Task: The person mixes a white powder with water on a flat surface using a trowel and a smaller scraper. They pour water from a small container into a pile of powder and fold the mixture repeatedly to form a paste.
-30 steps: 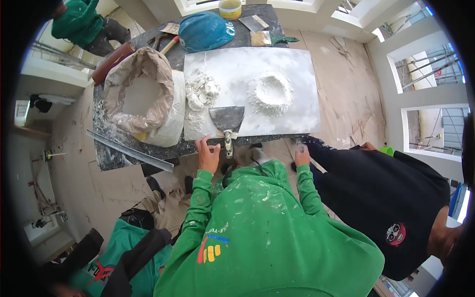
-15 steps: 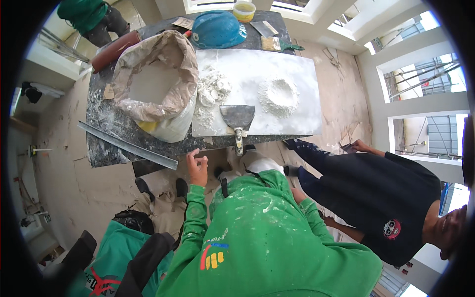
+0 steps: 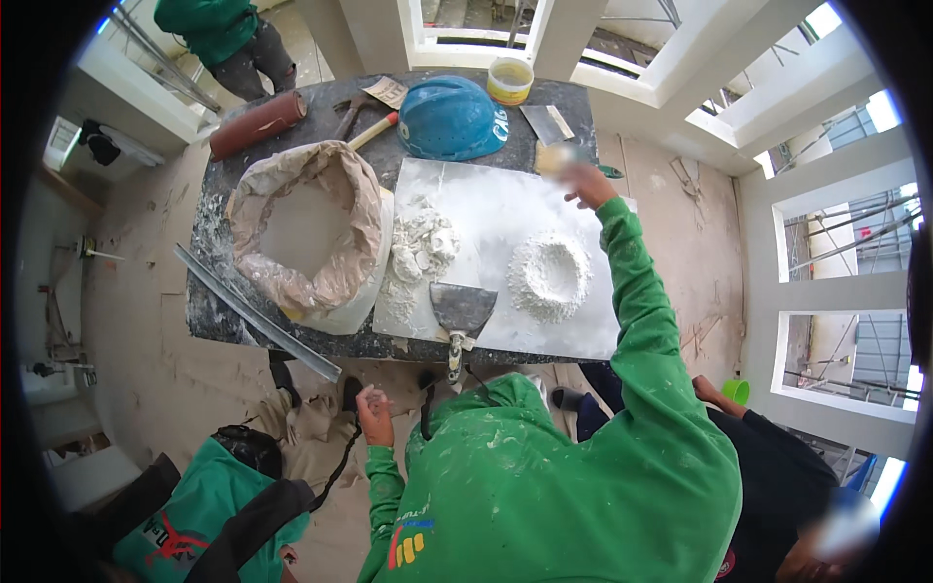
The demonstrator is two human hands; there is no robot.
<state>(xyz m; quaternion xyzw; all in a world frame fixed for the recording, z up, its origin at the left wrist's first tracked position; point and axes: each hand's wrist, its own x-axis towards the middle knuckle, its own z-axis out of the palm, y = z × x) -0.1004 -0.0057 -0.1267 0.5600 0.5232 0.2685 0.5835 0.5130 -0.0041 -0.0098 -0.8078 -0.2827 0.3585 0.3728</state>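
Upper right of centre, the right hand (image 3: pixel 588 184) overlaps the sideways-lying paintbrush (image 3: pixel 548 156), grip unclear; the farther left hand (image 3: pixel 375 414) is empty, half-curled.

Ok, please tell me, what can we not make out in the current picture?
In the head view:
- Whether the right hand grips the brush: blurred there.
- The wooden handle's lower end: apparently hidden by the bag.
- The top-left person's head: cut off by the upper edge.
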